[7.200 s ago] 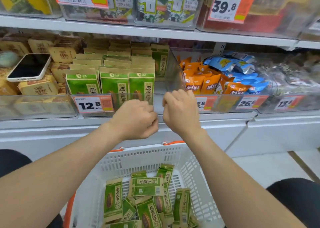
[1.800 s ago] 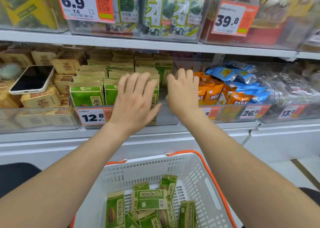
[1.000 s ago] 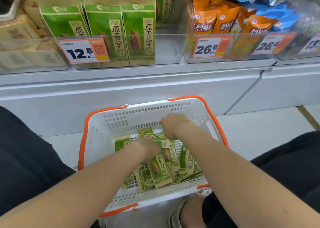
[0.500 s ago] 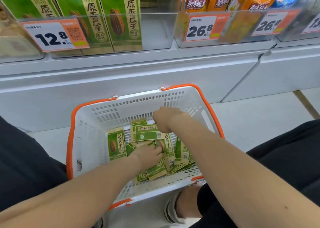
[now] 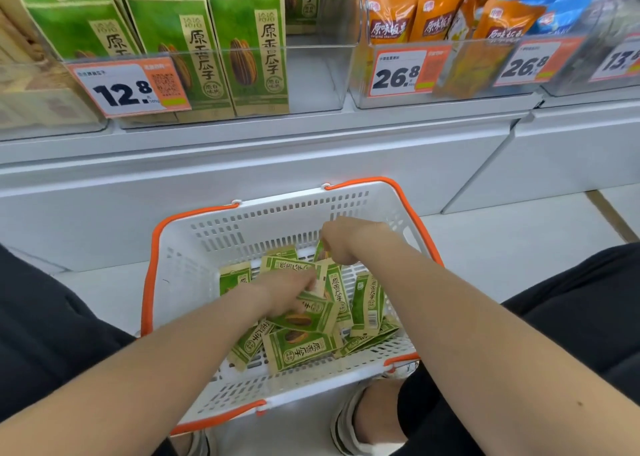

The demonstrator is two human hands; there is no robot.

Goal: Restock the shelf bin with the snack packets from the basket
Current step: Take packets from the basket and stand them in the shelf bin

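Green packets (image 5: 301, 348), partly hidden beneath gripping hands (image 5: 287, 292) (image 5: 341, 242)

matt white perforated plastic for the basket (image 5: 221, 233), smooth orange plastic on its rim (image 5: 147, 282). paper-look, matt, green-printed snack packets (image 5: 301, 348). clear glossy plastic for the shelf bin (image 5: 311, 74). shiny film on the orange pouches (image 5: 391, 15). smooth, pale, painted-looking shelf front (image 5: 242, 164) with a slight sheen.

Orange packets (image 5: 426, 15) and blue packets (image 5: 540, 1) fill a clear bin (image 5: 450, 95) above and right of the right hand (image 5: 343, 242), behind a 26.8 tag (image 5: 398, 72). A shoe (image 5: 346, 424) shows below the hand.
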